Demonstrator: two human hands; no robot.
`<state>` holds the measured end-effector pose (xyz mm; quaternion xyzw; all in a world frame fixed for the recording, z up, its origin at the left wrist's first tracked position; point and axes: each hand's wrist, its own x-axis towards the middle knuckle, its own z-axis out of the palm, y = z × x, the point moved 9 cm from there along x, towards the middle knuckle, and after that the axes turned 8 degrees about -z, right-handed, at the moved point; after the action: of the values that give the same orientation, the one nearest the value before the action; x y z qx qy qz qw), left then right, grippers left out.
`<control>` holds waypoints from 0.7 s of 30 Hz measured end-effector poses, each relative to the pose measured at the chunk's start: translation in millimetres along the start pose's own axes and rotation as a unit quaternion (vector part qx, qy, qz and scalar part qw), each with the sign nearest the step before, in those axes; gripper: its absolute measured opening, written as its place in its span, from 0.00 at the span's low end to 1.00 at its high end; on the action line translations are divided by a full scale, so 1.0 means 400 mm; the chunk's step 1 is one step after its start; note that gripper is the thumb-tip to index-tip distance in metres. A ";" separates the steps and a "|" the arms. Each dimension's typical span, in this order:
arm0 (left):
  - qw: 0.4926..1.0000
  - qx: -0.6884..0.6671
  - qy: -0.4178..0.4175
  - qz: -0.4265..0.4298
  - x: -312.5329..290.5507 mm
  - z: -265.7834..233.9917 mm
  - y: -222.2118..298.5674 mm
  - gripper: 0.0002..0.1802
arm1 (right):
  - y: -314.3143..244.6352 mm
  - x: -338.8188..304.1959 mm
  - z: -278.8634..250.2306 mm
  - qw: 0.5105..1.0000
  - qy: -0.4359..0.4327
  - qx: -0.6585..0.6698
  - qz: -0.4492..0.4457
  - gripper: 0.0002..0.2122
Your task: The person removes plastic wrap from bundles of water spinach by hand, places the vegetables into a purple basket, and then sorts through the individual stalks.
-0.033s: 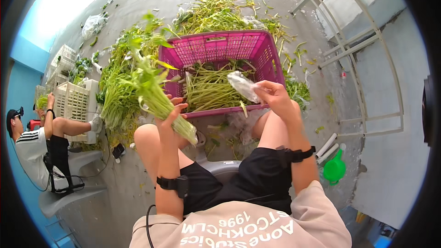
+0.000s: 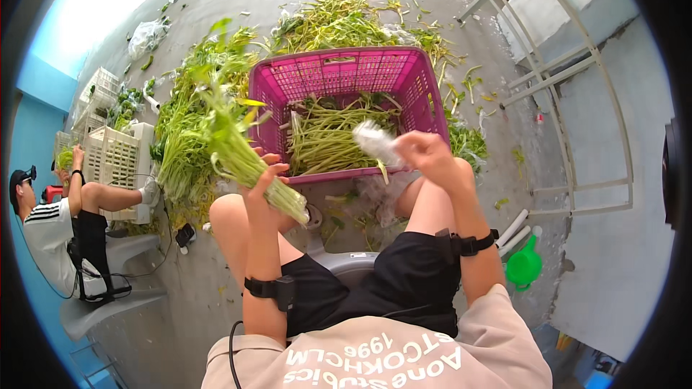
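Observation:
My left hand [image 2: 268, 174] is closed around a bunch of leafy green vegetables [image 2: 241, 155], its leaves pointing up and away and its cut stem ends toward my knees. Over the right front edge of the pink basket [image 2: 346, 63], my right hand [image 2: 430, 160] pinches a crumpled piece of clear plastic film [image 2: 375, 140]. That film and the fingertips are smeared by motion. Inside the basket lie many green stalks [image 2: 335, 133], mostly bundled with their stem ends toward me. The basket stands on the floor in front of my knees.
Heaps of loose greens [image 2: 184, 130] and trimmed leaves [image 2: 339, 18] lie left of and behind the basket. A co-worker [image 2: 54, 220] sits at far left beside cream crates [image 2: 114, 158]. At right stand a metal rack [image 2: 577, 72] and a green plastic scoop [image 2: 524, 266].
The leafy bunch in my left hand has tipped slightly to the left. My right hand and the plastic film have shifted a little; the film now looks more blurred.

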<state>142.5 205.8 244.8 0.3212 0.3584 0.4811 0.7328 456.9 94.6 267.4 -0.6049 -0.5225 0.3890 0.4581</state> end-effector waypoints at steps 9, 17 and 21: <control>0.977 -0.212 0.019 -0.023 0.000 -0.035 0.012 0.28 | 0.514 -0.131 0.546 0.762 -0.386 -0.519 -0.039 0.06; 0.994 -0.042 0.098 -0.001 -0.013 -0.009 0.113 0.32 | 0.682 -0.159 0.453 0.693 -0.306 -0.651 0.041 0.14; 0.988 -0.080 0.129 -0.014 0.020 -0.032 0.108 0.29 | 0.404 -0.156 0.603 0.670 -0.615 -0.415 -0.032 0.08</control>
<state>113.7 229.2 271.5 0.1913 0.4148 0.5358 0.7102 263.2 63.1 44.5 -0.3397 -0.8124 0.4008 -0.2530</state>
